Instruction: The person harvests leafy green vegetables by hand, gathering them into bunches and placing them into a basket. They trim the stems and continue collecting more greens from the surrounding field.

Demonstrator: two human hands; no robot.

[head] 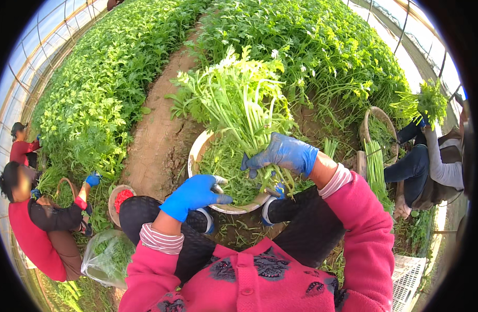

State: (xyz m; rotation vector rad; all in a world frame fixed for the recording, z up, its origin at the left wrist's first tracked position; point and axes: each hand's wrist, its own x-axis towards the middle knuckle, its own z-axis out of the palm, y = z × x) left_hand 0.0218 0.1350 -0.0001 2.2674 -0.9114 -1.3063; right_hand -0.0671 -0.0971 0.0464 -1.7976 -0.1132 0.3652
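My right hand (280, 156), in a blue glove, is closed around the stems of a bunch of leafy greens (242, 101). The leaves point up and away from me, and the stem ends hang below the fist. Beneath the bunch stands a round tub (196, 152) with loose leaves and trimmings (231, 183) in it. Over the tub's near left rim is my left hand (198, 195), also in a blue glove, its thumb and fingers apart. No object shows between those fingers.
Tall beds of greens (90, 97) flank a dirt path (157, 132). Co-workers sit at left and right, one by a basket (365, 124). Near my left knee are a bowl of red ties (121, 199) and a clear plastic bag (110, 257). A white crate (408, 280) lies at lower right.
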